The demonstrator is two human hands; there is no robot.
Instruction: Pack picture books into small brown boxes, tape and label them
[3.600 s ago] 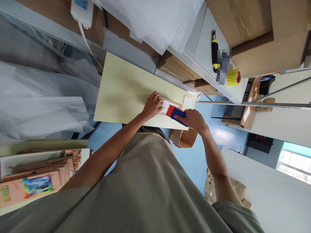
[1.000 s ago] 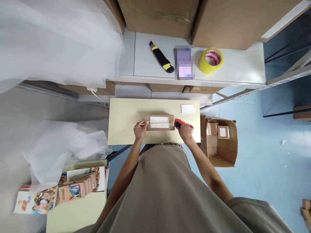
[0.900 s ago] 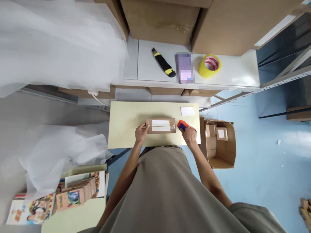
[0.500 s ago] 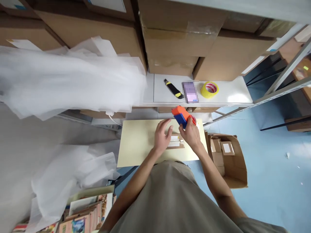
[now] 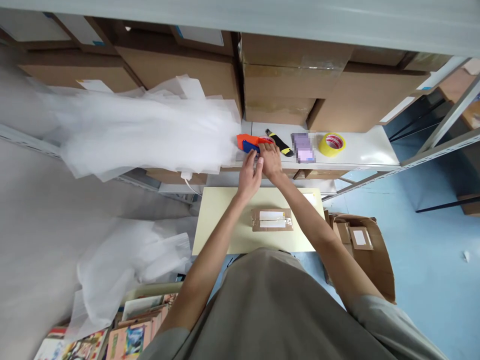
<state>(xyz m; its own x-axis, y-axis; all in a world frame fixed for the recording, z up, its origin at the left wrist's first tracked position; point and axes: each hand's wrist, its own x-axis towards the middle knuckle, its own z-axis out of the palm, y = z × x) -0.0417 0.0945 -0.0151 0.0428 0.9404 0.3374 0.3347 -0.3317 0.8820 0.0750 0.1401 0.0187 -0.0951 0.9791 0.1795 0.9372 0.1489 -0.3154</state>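
Observation:
My right hand [image 5: 270,159] reaches out to the white shelf [image 5: 360,150] and is closed on the rear of an orange and blue tape dispenser [image 5: 248,143] that rests at the shelf's front edge. My left hand [image 5: 249,174] is right beside it with its fingers stretched up toward the shelf edge, holding nothing. Below both arms a flat cardboard parcel [image 5: 272,220], taped shut and bearing white labels, lies on the pale yellow table [image 5: 221,220]; neither hand touches it.
On the shelf lie a black and yellow utility knife [image 5: 279,143], a blurred item [image 5: 303,147] and a yellow tape roll [image 5: 332,144]. Large cartons [image 5: 277,75] stand behind them. White foam sheets [image 5: 150,130] hang at left. An open box [image 5: 371,250] of small parcels stands on the floor.
Both hands left the parcel on the table and rose to the shelf. The right hand carried the tape dispenser up and leftward onto the shelf's edge; the camera tilted up.

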